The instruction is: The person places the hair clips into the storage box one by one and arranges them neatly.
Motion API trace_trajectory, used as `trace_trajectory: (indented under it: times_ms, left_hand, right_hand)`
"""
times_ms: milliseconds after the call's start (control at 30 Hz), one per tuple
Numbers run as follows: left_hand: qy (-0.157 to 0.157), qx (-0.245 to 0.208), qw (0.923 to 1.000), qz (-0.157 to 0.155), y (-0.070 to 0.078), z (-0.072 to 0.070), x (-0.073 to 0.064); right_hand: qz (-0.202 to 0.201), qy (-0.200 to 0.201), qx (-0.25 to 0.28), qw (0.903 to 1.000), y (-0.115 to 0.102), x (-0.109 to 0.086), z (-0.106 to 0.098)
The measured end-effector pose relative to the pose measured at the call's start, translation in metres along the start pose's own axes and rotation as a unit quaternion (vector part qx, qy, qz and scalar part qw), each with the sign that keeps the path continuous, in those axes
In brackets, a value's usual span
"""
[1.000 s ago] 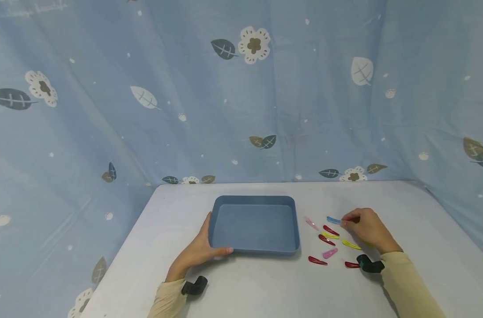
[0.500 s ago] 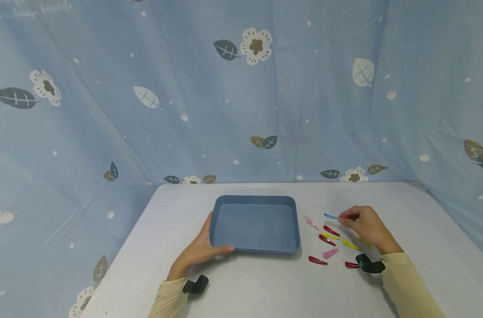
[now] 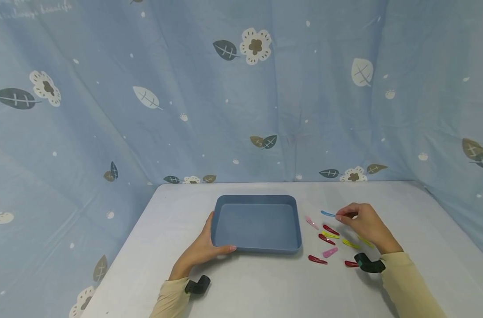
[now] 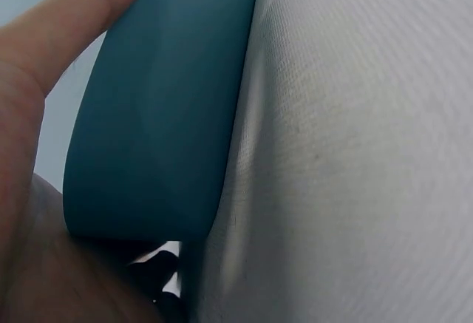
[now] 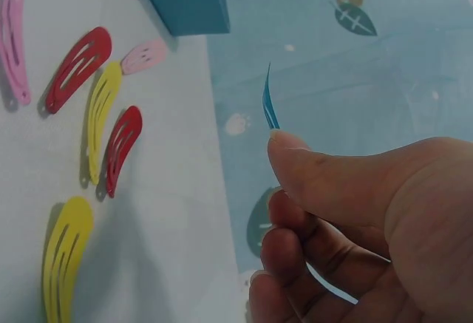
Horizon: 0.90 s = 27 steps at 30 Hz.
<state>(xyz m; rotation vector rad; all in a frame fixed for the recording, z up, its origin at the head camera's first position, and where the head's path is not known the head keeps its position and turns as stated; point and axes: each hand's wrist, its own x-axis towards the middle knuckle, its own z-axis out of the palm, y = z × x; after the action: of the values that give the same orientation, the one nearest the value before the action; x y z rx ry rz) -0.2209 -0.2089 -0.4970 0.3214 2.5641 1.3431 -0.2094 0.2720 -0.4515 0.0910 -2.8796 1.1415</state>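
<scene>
My left hand (image 3: pixel 203 248) grips the near left corner of a blue-grey rectangular tray (image 3: pixel 257 227), thumb along the front wall and fingers on the left side. In the left wrist view the tray's outer wall (image 4: pixel 159 116) fills the space beside the thumb. My right hand (image 3: pixel 364 224) pinches one end of a blue snap hair clip (image 3: pixel 327 213) between thumb and forefinger. The right wrist view shows the blue clip edge-on, pointing up, above the table. Below and left of that hand lie red hair clips (image 3: pixel 326 239), yellow ones (image 3: pixel 350 244) and pink ones (image 3: pixel 330 252).
All this is on a white-covered table (image 3: pixel 265 287). A blue curtain (image 3: pixel 186 110) printed with leaves and flowers hangs behind and at the sides. One red clip (image 3: pixel 351 264) is partly hidden by the black camera mount (image 3: pixel 368 263) on my right wrist.
My right hand has lifted the blue hair clip off the table and drawn it slightly left and away from me. The tray has shifted a little to the right with my left hand.
</scene>
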Motion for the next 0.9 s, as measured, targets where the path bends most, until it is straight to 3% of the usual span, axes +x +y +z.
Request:
trace_trajectory:
  times_ms: [533, 900]
  left_hand:
    - [0.002, 0.006, 1.0, 0.004, -0.003, -0.001, 0.001]
    - [-0.004, 0.004, 1.0, -0.001, 0.001, -0.001, 0.0]
  right_hand:
    - [-0.033, 0.001, 0.006, 0.9994, -0.03, 0.007, 0.001]
    - [-0.08, -0.008, 0.025, 0.9965, -0.058, 0.019, 0.006]
